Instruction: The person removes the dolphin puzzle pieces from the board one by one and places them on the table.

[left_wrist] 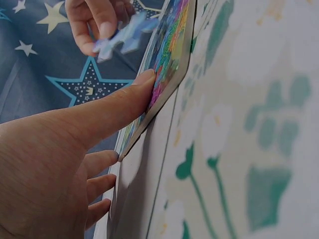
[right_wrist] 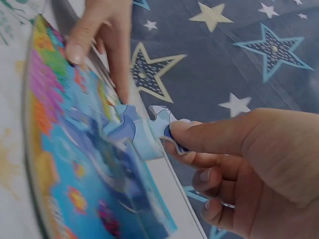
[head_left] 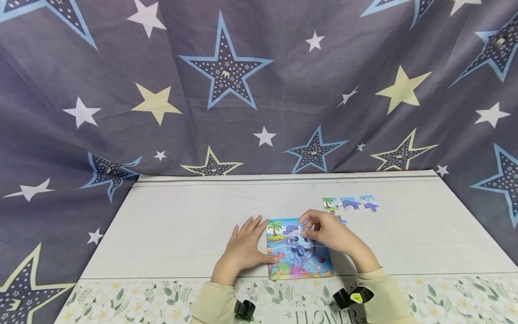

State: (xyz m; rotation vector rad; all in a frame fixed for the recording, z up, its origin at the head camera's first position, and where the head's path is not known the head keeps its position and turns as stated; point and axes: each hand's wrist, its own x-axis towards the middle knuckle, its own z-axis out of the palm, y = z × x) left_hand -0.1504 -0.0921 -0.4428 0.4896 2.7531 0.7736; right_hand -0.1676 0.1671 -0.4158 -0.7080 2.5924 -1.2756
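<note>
A jigsaw puzzle tray point(head_left: 301, 271) with a bright sea picture lies near the front of the table. My left hand point(head_left: 244, 249) rests at its left side, fingers spread, with the thumb on the picture's lower left edge. Between thumb and forefinger my right hand point(head_left: 332, 232) pinches a blue and white jigsaw piece point(right_wrist: 162, 121), held tilted above the tray's upper part. From the left wrist view the piece point(left_wrist: 124, 40) appears raised off the picture. A pale bare patch point(right_wrist: 158, 177) shows in the tray beside the fitted pieces.
Behind the right hand, several loose jigsaw pieces point(head_left: 350, 204) lie on the white tabletop point(head_left: 182, 229). A floral strip point(head_left: 154, 299) runs along the table's front. The star-patterned curtain point(head_left: 263, 90) hangs behind the table and at its sides.
</note>
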